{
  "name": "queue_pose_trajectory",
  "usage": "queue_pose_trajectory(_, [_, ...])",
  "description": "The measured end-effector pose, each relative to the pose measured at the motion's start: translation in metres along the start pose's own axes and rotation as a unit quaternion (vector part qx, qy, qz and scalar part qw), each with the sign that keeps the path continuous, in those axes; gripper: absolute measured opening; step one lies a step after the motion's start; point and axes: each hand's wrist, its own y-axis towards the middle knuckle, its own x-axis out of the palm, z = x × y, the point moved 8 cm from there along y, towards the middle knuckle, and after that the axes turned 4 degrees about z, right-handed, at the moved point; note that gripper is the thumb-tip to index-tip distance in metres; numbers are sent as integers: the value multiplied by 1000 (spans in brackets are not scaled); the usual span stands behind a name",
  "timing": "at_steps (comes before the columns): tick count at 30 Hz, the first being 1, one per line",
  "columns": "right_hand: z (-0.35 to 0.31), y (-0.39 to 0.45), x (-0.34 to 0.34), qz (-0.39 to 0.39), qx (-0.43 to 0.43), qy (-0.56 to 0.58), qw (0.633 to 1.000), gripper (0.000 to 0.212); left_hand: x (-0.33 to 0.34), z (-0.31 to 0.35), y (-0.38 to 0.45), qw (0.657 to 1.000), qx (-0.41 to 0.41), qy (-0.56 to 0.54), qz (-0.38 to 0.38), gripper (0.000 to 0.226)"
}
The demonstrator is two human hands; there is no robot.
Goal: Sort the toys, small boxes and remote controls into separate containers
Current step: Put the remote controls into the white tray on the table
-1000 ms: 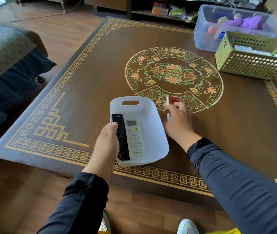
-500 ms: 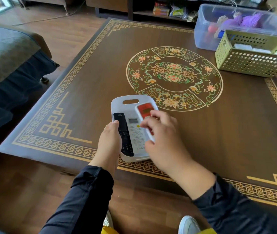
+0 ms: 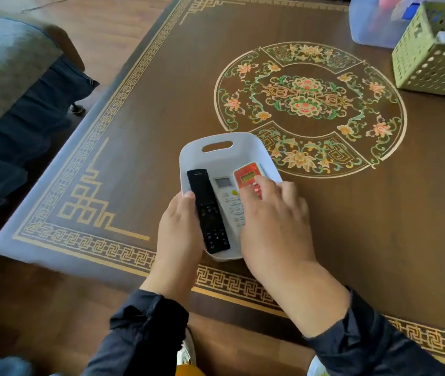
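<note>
A white plastic basket [image 3: 215, 143] with a handle slot sits near the front edge of the brown patterned table. Inside lie a black remote [image 3: 206, 210], a white remote [image 3: 228, 198] and a red-topped remote [image 3: 247, 176], side by side. My left hand [image 3: 177, 229] grips the basket's left rim, thumb at the black remote. My right hand [image 3: 273, 226] lies over the basket's right side, its fingers curled on the red-topped remote; how firmly it holds is hidden.
A green perforated basket [image 3: 433, 63] stands at the back right with a clear plastic tub [image 3: 370, 25] of toys behind it. A grey sofa [image 3: 4, 66] with dark cushions is at the left. Wooden floor lies in front of the table.
My right hand picked the red-topped remote off the table, carried it left and lowered it into the white basket beside the white remote. My left hand kept its hold on the rim.
</note>
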Motion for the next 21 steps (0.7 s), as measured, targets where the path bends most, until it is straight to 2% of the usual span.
queue_pose_trajectory(5, [9, 11, -11, -49, 8, 10, 999, 39, 9, 14, -10, 998, -23, -51, -12, 34])
queue_pose_trajectory(11, [15, 29, -65, -60, -9, -19, 998, 34, 15, 60, -29, 997, -44, -49, -28, 31])
queue_pose_trajectory(17, [24, 40, -148, -86, 8, -26, 996, 32, 20, 144, -71, 998, -37, -19, -55, 31])
queue_pose_trajectory(21, [36, 44, -228, -35, 5, -6, 999, 26, 20, 206, -109, 998, -45, 7, -54, 32])
